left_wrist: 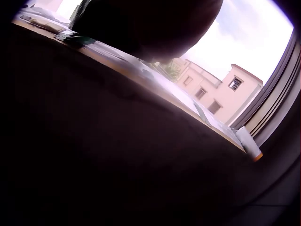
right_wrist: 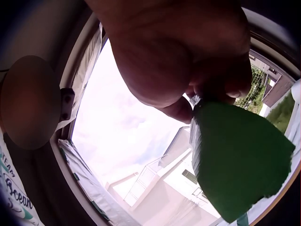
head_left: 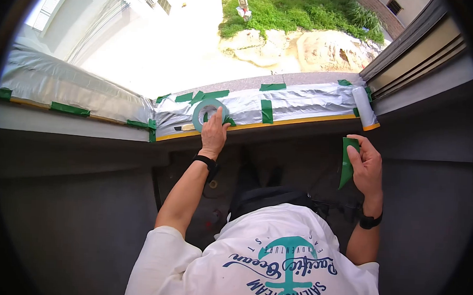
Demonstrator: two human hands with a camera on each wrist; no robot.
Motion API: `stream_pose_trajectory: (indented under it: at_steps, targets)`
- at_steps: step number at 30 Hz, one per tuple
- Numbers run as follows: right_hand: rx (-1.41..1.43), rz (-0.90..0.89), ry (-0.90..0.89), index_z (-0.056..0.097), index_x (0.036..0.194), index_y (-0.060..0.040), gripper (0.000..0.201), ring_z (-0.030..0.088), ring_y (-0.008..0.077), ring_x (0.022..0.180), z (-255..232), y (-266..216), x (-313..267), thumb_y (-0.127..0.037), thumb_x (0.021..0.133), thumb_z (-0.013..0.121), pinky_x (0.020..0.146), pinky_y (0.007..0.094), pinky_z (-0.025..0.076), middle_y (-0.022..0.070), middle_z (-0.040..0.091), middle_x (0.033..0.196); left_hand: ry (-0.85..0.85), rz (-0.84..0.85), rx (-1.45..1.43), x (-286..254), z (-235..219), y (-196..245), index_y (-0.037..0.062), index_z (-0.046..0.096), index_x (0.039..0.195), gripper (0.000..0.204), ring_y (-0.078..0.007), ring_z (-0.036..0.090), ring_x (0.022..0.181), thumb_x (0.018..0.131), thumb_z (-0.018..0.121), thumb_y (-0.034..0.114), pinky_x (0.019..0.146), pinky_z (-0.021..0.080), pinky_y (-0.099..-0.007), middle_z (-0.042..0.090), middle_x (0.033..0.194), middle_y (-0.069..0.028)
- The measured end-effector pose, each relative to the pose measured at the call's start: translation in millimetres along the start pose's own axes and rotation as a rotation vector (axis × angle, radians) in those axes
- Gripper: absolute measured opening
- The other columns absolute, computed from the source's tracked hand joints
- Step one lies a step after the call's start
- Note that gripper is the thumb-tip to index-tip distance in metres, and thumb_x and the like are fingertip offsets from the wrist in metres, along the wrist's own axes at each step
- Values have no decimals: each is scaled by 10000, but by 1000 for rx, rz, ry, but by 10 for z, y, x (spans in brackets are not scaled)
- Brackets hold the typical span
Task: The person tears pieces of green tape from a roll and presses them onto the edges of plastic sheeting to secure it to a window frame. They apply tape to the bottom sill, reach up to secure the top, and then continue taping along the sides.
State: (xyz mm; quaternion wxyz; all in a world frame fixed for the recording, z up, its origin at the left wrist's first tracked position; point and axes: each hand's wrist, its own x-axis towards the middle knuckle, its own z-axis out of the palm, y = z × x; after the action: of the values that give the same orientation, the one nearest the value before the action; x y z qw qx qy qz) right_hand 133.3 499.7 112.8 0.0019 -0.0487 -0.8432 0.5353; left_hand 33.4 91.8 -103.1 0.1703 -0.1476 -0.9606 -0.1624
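My left hand point(head_left: 214, 136) grips the lower right rim of a roll of green tape point(head_left: 198, 115), with fingers over its face. In the left wrist view the hand is a dark shape along the top. My right hand point(head_left: 368, 166) pinches a torn strip of green tape point(head_left: 346, 171) between thumb and fingers, and the strip hangs down in front of the dark wall. Close up in the right wrist view, the same strip point(right_wrist: 242, 162) shows a ragged lower edge. Silvery plastic film point(head_left: 238, 108) covers the sill behind both hands.
Green tape pieces point(head_left: 267, 111) hold the film, and a yellow-orange tape band point(head_left: 301, 121) edges it. A rolled length of film point(head_left: 365, 106) stands at the right corner. Beside the tape roll lies a small pale-and-black tool point(head_left: 185, 128). Window frames point(head_left: 417, 58) flank the opening.
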Motion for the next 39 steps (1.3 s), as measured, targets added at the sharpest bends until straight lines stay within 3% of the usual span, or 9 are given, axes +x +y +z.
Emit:
stream_pose_trajectory:
  at_steps: [6,10,12,14,20,24,32,34,39]
  targets:
    - [373,34,-49,642,1139,10,222,490,-6,696,18,-43,186,-131,1022,516,612,167,407,-51,599,799,-107,-80,101,-74,49,-1,22,389,1453,771,-309,623,941,828,752,290,804,460,-408,620,1140,-149]
    - [437,82,-89,660,1142,-12,264,466,-11,608,25,-85,334,-170,1028,483,527,158,362,-66,597,762,97,29,70,65,-421,349,-9,410,1410,778,-322,616,1045,827,772,358,913,464,-409,624,1165,-162]
    - [483,67,-104,660,1155,-38,279,456,-17,577,127,-112,408,-204,1029,473,495,155,344,-74,594,739,-6,-195,-479,179,-863,825,-5,435,1383,720,-297,605,1103,851,768,348,937,465,-409,629,1209,-148]
    - [509,42,-137,657,1161,-45,286,460,-16,579,251,-229,492,-215,1030,467,498,156,350,-73,595,739,-378,-154,-825,443,-1391,1326,15,472,1354,674,-272,603,1151,854,772,353,963,460,-404,623,1262,-139]
    - [556,-79,-170,637,1178,-50,290,460,-13,591,571,-557,641,-218,1036,448,511,160,363,-64,598,762,-588,-125,-1222,695,-1529,1966,17,537,1297,610,-187,590,1187,852,783,356,1024,436,-367,637,1267,-105]
    - [671,-96,-163,598,1227,-42,279,465,-6,608,615,-647,617,-184,1023,472,526,165,380,-46,601,788,-482,-316,-1549,701,-1446,2081,-43,586,1142,243,-96,657,944,970,653,114,830,518,-226,709,1030,-89]
    - [676,-144,-139,537,1304,-10,380,641,154,689,622,-619,604,-61,930,497,612,267,522,96,685,887,-529,-286,-1318,714,-1447,2011,1,670,1137,379,-96,625,853,963,658,337,800,496,-266,695,925,-10]
    - [573,-176,-139,526,1274,28,365,629,147,716,634,-606,607,-172,974,473,567,262,525,90,654,928,-339,-275,-1334,722,-1790,2237,48,685,870,285,-50,469,594,951,625,315,508,385,-245,539,682,67]
    - [617,-245,-215,530,1296,39,418,655,189,758,540,-651,604,-165,932,494,646,297,553,118,656,928,-460,-273,-1369,733,-2172,2208,33,701,907,291,-51,476,589,938,646,317,509,383,-228,566,697,44]
